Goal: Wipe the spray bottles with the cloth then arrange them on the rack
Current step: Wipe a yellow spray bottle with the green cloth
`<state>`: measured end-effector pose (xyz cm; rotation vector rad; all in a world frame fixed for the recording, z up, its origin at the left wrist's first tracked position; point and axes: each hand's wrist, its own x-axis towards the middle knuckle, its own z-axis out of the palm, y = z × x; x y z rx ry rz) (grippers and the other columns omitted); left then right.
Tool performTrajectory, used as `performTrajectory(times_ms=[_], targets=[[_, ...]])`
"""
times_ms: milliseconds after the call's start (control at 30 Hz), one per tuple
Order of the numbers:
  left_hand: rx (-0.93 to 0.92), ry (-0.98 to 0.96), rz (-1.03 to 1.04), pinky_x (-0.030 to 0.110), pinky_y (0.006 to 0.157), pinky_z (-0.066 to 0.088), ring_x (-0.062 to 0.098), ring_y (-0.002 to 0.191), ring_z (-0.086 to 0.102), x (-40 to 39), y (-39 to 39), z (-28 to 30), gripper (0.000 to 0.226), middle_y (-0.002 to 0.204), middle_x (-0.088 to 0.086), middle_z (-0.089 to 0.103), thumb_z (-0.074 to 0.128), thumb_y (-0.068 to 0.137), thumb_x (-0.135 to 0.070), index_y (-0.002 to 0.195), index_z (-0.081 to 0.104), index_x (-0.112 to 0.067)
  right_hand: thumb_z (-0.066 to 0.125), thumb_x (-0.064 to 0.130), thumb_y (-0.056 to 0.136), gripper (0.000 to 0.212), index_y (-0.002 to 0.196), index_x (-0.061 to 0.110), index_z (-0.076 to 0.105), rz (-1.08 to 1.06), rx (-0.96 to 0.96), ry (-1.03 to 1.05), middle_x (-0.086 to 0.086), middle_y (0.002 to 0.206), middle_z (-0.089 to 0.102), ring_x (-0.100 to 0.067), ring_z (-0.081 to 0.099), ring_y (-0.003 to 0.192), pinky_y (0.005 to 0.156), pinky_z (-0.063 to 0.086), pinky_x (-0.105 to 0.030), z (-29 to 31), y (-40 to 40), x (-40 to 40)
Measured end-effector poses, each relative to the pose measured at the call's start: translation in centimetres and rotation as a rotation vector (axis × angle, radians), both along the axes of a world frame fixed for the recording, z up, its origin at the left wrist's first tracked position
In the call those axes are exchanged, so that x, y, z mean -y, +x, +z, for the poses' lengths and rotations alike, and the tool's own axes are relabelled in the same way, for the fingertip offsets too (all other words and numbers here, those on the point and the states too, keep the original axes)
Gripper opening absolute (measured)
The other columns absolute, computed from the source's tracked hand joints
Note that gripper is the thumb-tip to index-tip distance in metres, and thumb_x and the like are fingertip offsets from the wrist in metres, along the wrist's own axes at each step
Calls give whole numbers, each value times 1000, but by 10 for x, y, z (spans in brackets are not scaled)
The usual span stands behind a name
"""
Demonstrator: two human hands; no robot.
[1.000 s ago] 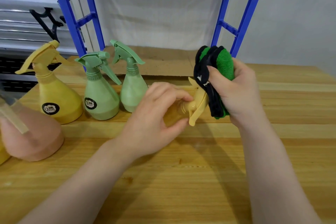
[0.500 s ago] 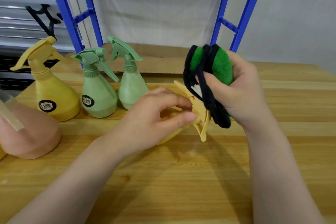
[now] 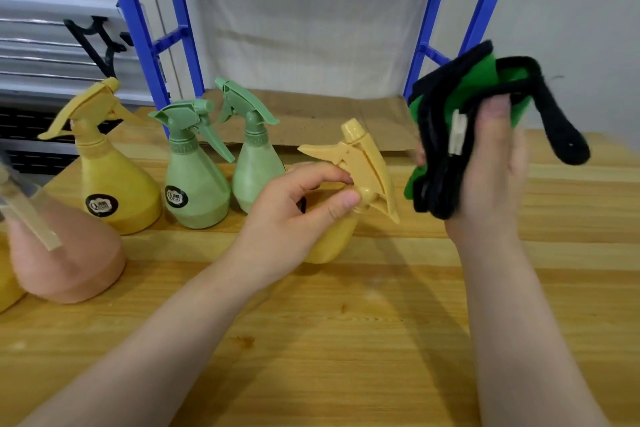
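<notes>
While left hand (image 3: 294, 218) grips, bottle (image 3: 349, 180) tilts.

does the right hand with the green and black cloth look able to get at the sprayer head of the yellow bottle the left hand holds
Probably yes: the right hand with the green and black cloth is just beside the yellow bottle's sprayer head, nothing between them; the left hand grips lower, at the neck.

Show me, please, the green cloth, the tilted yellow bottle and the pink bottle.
green cloth (image 3: 476, 87), head view, upper green fold.
tilted yellow bottle (image 3: 363, 163), head view, spray head.
pink bottle (image 3: 76, 267), head view, lower body.
</notes>
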<state>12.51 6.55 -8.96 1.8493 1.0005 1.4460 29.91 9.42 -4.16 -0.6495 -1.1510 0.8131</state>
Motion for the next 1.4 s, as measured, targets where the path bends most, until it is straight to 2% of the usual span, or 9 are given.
performTrajectory(times_ms=[67, 233, 400, 500, 733, 967, 1100, 1200, 1400], targets=[[122, -27, 6, 27, 82, 46, 7, 89, 60, -1, 1, -1, 11, 90, -16, 68, 67, 78, -41, 89, 70, -40, 67, 81, 62, 81, 109, 16, 66, 4, 5, -13, -16, 111, 68, -29, 59, 106, 91, 44, -44, -1, -1, -1], [293, -55, 145, 35, 81, 48, 14, 86, 57, -7, 1, -7, 11, 89, -14, 67, 69, 78, -38, 90, 70, -36, 52, 38, 92, 6, 96, 34, 54, -13, 359, 93, 39, 84, 62, 21, 56, 86, 77, 39, -1, -16, -15, -2], [163, 3, 251, 34, 83, 49, 14, 91, 61, -5, 2, -7, 18, 89, -10, 68, 63, 86, -14, 95, 69, -28, 59, 39, 88, 32, 112, 19, 51, -1, 660, 154, 15, 93, 62, -1, 61, 87, 74, 49, -23, -35, -36, -5], [11, 98, 286, 37, 84, 48, 18, 95, 58, -2, 0, -11, 16, 91, -15, 63, 56, 88, -25, 100, 65, -33, 60, 43, 86, 30, 108, 27, 48, -90, 676, 175, 15, 88, 60, 0, 58, 78, 67, 42, -15, -41, -40, -1], [62, 106, 202, 38, 95, 48, 23, 109, 58, 0, 6, -12, 22, 104, -12, 65, 55, 92, -32, 109, 63, -43, 40, 59, 95, 53, 91, 9, 56, -514, 798, 349, 6, 68, 56, -20, 54, 58, 49, 37, -30, -41, -41, -1], [41, 116, 206, 37, 95, 46, 18, 105, 56, -2, 11, -19, 25, 102, -20, 62, 57, 89, -30, 114, 62, -35, 26, 57, 99, 67, 95, 3, 66, -521, 746, 387, -2, 67, 64, -16, 51, 60, 52, 34, -24, -38, -38, -2], [-5, 110, 270, 22, 97, 42, 6, 111, 55, -4, 9, -21, 28, 107, -32, 61, 55, 89, -35, 112, 57, -50, 41, 50, 96, 39, 96, 16, 59, -292, 717, 252, 17, 68, 55, -10, 51, 60, 56, 39, -23, -38, -33, -7], [55, 77, 303, 33, 101, 45, 10, 115, 56, -8, 5, -21, 29, 112, -22, 64, 58, 91, -27, 114, 60, -44, 54, 42, 92, 16, 104, 31, 52, -44, 698, 106, 21, 83, 61, 3, 59, 80, 69, 45, -16, -36, -31, -11], [2, 147, 415, 37, 103, 44, 4, 115, 54, -6, -2, -15, 33, 114, -26, 57, 51, 88, -34, 120, 58, -31, 62, 19, 87, 25, 111, 23, 58, 223, 503, -12, 6, 97, 67, -19, 66, 93, 85, 55, -45, -31, -37, -5]])
